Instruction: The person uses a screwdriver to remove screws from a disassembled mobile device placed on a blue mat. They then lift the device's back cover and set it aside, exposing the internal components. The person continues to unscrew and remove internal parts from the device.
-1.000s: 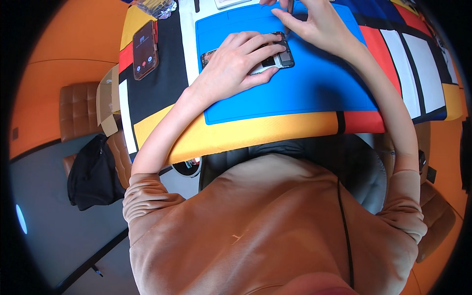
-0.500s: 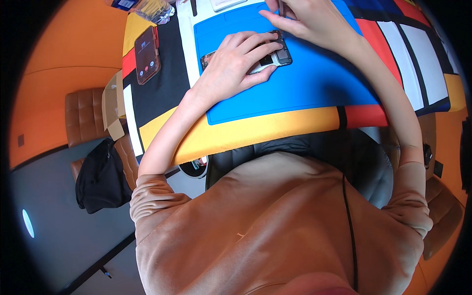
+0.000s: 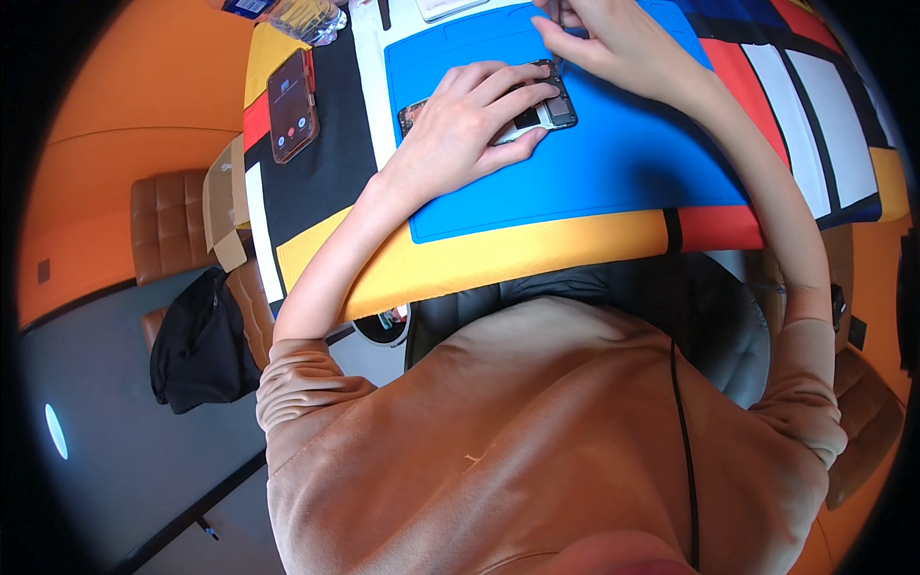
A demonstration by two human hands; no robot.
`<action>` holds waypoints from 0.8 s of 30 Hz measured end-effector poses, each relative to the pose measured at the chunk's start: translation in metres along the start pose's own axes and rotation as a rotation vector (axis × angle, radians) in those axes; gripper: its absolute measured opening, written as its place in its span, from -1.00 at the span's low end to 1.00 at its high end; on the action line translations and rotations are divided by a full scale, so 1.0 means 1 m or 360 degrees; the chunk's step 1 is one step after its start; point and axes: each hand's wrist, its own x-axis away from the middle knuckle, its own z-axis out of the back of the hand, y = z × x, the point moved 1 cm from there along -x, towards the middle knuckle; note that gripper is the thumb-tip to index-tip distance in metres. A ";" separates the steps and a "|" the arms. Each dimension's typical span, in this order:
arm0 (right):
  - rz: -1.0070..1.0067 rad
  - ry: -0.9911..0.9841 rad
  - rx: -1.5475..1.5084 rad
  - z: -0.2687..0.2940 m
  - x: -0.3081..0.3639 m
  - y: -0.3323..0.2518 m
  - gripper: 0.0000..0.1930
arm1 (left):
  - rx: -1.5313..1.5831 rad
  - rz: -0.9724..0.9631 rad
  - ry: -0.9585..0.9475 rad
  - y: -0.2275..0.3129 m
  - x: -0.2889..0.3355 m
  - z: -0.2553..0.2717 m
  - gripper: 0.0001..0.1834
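1 matt mat (image 3: pixel 594 177) (smooth), 1 plastic bottle (image 3: pixel 316 21)

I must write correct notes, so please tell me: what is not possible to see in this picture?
All in head view:
Opened phone: partly covered by the left hand.
Right hand: partly cut off by top edge; its grip unclear.
Bottle: part cut off by top edge.

"What's carrying things at the far end?"

"I've got a table under a cloth (image 3: pixel 479 266) blocked in yellow, red, black, white and blue, with a thin blue rectangular mat (image 3: pixel 585 177) spread on it."

"And on those?"

"On the mat, I see a dark, opened-up phone (image 3: pixel 561 109), partly covered. Left of the mat, a smartphone (image 3: pixel 292 107) in a reddish case, screen lit; beyond that, a clear plastic bottle (image 3: pixel 323 19)."
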 end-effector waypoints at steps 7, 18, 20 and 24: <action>0.0269 0.0122 0.0131 -0.003 0.004 0.001 -0.81 | -0.0008 0.0015 0.0007 0.000 0.001 -0.001 -0.59; 0.0224 0.0141 -0.0013 -0.004 -0.002 -0.002 -0.79 | -0.0027 0.0013 -0.0009 0.000 0.000 -0.002 -0.59; 0.0326 0.0231 -0.0007 -0.006 -0.002 -0.001 -0.78 | -0.0034 0.0000 -0.0013 -0.001 0.000 -0.002 -0.60; 0.0251 0.0115 -0.0107 -0.008 0.001 0.004 -0.76 | -0.0044 -0.0008 -0.0002 -0.001 0.001 -0.001 -0.60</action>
